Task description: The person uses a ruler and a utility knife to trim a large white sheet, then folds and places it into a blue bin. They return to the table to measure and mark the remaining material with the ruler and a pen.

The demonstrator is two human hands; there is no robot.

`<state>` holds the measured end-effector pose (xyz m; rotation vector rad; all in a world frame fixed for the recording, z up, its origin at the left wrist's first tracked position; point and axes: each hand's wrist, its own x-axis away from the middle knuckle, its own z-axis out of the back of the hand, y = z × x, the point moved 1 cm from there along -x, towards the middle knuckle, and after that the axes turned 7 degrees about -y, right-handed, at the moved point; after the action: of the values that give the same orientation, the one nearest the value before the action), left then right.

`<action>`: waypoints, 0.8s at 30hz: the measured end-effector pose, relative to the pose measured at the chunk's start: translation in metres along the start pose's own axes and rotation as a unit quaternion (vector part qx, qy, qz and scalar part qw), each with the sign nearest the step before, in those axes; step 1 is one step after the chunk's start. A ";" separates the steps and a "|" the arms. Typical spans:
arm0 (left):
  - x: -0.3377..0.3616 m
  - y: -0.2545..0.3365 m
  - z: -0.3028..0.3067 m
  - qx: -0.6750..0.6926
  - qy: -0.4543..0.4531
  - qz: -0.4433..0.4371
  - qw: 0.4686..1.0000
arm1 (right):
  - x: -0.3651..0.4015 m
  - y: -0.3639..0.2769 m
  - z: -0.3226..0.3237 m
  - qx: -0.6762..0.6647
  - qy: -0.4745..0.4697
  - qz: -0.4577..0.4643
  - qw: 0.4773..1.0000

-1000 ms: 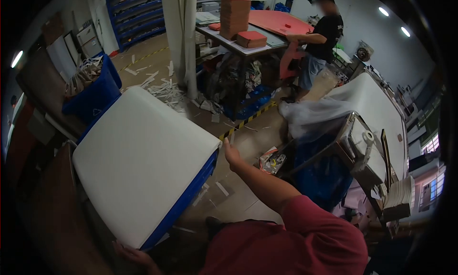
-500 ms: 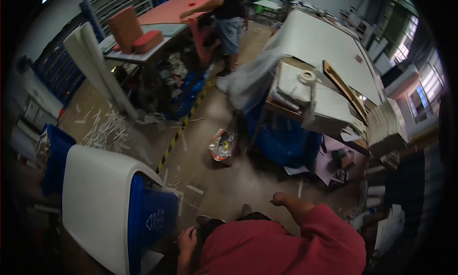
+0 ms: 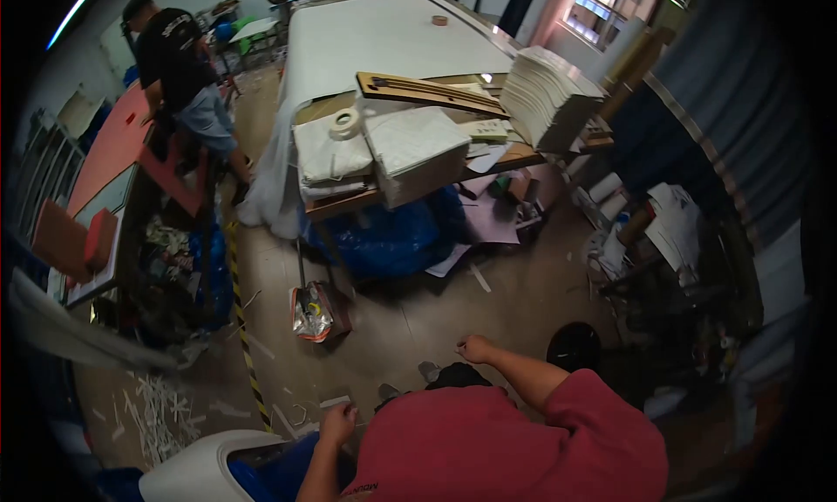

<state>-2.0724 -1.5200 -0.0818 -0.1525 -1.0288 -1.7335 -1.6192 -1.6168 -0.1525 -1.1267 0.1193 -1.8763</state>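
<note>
My left hand (image 3: 339, 422) hangs low at my left side, near the blue bin (image 3: 292, 467) with white sheet material draped over it. Its fingers are loosely bent and a little apart, and I see nothing held in it. In front of my body, my right hand (image 3: 475, 349) is over the floor with its fingers curled in and nothing visible in them. Ahead on the floor stands a small box with a silvery, orange-edged wrapper (image 3: 312, 314), apart from both hands.
A large white-topped table (image 3: 384, 49) is ahead, with a tape roll (image 3: 345, 124), a stack of white sheets (image 3: 418, 149) and a wooden strip (image 3: 427, 93). Blue plastic (image 3: 392, 236) lies beneath it. A co-worker (image 3: 179, 66) stands by the pink-covered table (image 3: 109, 149). Paper scraps (image 3: 157, 419) litter the floor.
My view has swung to the right, and I am nearer the white-topped table. The draped bin has slid down to the lower left of view. Both hands remain without anything visible in them.
</note>
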 end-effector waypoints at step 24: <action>-0.155 0.266 -0.106 -0.255 -0.290 -0.118 0.915 | 0.098 0.286 0.007 -0.185 0.068 -0.214 0.957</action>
<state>-1.7478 -1.4993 -0.0845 -0.9587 -1.0061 -2.2190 -1.4442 -1.8521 -0.2252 -1.3520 0.3404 -2.3884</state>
